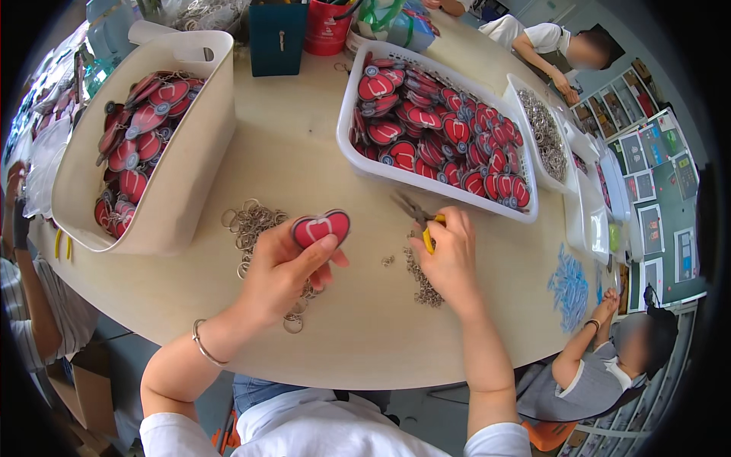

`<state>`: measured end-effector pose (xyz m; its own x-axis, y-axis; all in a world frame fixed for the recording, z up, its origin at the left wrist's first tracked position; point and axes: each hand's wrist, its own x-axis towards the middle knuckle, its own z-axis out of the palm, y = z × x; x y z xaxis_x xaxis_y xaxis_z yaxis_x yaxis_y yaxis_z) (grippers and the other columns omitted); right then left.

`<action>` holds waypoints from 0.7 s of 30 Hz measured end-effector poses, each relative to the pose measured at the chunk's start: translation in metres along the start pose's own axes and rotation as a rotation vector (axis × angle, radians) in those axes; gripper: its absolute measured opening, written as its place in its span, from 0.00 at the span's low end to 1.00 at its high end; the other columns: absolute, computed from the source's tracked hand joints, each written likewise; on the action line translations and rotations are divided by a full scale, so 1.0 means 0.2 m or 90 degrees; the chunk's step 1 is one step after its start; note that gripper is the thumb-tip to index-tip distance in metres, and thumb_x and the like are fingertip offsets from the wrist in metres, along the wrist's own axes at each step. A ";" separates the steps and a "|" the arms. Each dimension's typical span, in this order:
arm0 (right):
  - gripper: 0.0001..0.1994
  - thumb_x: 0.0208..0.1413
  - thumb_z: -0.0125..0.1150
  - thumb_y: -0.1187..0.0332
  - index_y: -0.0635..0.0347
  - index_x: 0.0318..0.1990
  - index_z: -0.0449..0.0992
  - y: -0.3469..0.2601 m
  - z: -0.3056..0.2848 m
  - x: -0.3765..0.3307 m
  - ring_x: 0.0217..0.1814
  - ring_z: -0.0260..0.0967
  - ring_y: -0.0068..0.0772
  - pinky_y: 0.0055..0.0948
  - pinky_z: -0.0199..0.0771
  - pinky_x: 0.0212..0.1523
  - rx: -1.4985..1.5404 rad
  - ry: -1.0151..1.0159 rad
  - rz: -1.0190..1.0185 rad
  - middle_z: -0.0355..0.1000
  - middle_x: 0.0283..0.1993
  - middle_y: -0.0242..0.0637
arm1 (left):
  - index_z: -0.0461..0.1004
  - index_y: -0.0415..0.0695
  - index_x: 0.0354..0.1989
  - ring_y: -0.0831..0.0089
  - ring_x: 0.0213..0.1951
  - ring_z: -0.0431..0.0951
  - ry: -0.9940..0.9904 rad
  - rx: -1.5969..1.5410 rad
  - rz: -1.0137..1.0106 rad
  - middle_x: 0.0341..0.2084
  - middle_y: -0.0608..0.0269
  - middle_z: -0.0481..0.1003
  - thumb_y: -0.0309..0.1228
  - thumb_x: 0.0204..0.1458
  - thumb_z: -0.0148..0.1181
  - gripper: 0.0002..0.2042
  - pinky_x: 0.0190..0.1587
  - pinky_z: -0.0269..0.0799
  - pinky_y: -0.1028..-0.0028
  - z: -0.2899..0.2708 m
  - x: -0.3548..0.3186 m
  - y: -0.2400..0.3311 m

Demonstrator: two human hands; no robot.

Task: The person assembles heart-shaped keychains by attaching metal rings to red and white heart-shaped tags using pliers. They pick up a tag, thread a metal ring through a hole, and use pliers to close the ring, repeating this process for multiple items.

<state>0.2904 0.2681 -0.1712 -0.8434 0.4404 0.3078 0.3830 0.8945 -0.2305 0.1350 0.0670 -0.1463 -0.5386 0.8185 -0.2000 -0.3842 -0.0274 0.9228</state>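
Note:
My left hand pinches a red oval keychain tag with a dark rim and a pale pattern, held above the table. In my right hand is a pair of pliers with yellow handles, its metal jaws pointing up and to the left. Below and behind my left hand lies a pile of metal split rings. Beside my right hand, partly covered by it, is a heap of small metal chain links. A few loose links lie between my hands.
A white basket full of similar red tags stands ahead. To the left is a tall cream bin with more tags. A tray of metal pieces and blue strips lie to the right. Other people sit around the table.

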 end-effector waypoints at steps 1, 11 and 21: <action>0.09 0.40 0.70 0.75 0.65 0.30 0.77 0.00 0.01 0.00 0.45 0.63 0.44 0.40 0.63 0.47 0.034 -0.019 0.007 0.66 0.43 0.42 | 0.72 0.38 0.40 0.82 0.22 0.73 0.000 0.008 -0.006 0.27 0.61 0.78 0.36 0.59 0.57 0.12 0.24 0.68 0.82 -0.02 0.00 0.00; 0.08 0.38 0.71 0.76 0.64 0.26 0.77 -0.07 -0.03 -0.02 0.47 0.64 0.43 0.40 0.64 0.49 0.212 -0.102 -0.007 0.67 0.42 0.40 | 0.72 0.37 0.39 0.83 0.22 0.72 0.013 0.010 -0.010 0.26 0.63 0.78 0.35 0.59 0.58 0.12 0.24 0.67 0.83 -0.05 0.00 0.01; 0.10 0.38 0.72 0.75 0.66 0.27 0.76 -0.08 0.00 -0.02 0.44 0.65 0.43 0.40 0.65 0.47 0.203 -0.070 -0.007 0.67 0.41 0.41 | 0.73 0.38 0.40 0.83 0.22 0.71 -0.004 0.008 -0.016 0.26 0.63 0.78 0.34 0.59 0.58 0.11 0.24 0.66 0.82 -0.04 0.00 0.02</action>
<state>0.2882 0.2518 -0.1681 -0.8888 0.4046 0.2151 0.2510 0.8226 -0.5103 0.1272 0.0626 -0.1447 -0.5238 0.8225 -0.2215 -0.3887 0.0006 0.9213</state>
